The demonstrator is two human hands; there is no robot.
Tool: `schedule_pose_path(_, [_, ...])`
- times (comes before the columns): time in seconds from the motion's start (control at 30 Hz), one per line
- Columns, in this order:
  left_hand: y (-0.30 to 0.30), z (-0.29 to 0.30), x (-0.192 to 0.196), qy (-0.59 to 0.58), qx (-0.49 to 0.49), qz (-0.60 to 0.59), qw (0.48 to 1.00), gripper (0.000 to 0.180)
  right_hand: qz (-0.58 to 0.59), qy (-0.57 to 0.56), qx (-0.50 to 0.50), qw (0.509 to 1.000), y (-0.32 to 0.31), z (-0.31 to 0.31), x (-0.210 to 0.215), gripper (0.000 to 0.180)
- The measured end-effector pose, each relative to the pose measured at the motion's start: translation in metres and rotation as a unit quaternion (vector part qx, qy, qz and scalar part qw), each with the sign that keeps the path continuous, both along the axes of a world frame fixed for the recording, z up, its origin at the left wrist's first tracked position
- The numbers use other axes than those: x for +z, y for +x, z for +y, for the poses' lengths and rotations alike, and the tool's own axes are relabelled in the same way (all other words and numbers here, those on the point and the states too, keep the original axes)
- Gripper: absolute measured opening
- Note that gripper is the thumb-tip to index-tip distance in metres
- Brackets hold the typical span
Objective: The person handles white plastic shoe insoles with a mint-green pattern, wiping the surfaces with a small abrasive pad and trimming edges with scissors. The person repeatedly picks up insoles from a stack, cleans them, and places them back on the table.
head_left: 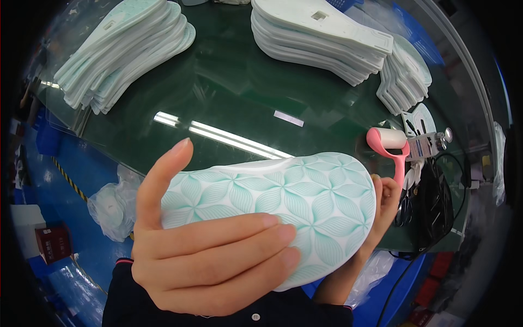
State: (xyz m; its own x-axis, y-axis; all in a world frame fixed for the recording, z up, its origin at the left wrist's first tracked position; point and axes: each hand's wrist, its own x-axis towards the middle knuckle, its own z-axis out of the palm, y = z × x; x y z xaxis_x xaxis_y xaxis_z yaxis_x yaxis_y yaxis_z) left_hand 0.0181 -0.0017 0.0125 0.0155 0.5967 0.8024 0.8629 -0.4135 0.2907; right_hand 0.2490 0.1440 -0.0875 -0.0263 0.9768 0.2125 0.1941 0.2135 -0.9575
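Both my hands hold a white, round-ended panel (327,201) printed with green leaf shapes, raised over the near side of the table. My left hand (212,261) lies across its printed face from the left. Three fingers press on it and one finger sticks up past the far edge; the thumb is hidden. At the right end, my right hand (385,204) grips the panel's edge with bent fingers, partly hidden behind it. Just beyond that hand lies a pink-handled roller (400,158) with a white cylinder.
Stacks of similar white panels stand at far left (125,49), far middle (321,38) and far right (406,76) on the green table (229,109). A small labelled bottle (425,146), a black bag (436,210) and a cable lie at right. Clear plastic bags (111,210) hang beyond the left edge.
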Motion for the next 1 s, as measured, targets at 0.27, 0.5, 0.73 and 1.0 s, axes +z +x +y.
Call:
schedule_pose_path(0.27, [0.007,-0.001,-0.003,-0.016,0.025,0.094,0.995,0.009,0.166,0.182,0.244,0.938,-0.048,-0.079,0.093,0.025])
schedule_pose_path(0.5, [0.009,-0.015,0.003,-0.061,-0.009,0.110,0.992,0.012,0.303,0.265,0.317,0.859,-0.073,-0.072,0.074,0.022])
schedule_pose_path(0.73, [0.013,-0.002,-0.006,-0.037,-0.023,0.064,0.997,0.014,0.193,0.216,0.321,0.902,-0.074,-0.076,0.087,0.025])
schedule_pose_path(1.0, [0.009,0.000,-0.008,-0.021,-0.046,0.062,0.997,0.011,0.212,0.221,0.202,0.930,-0.079,-0.082,0.076,0.026])
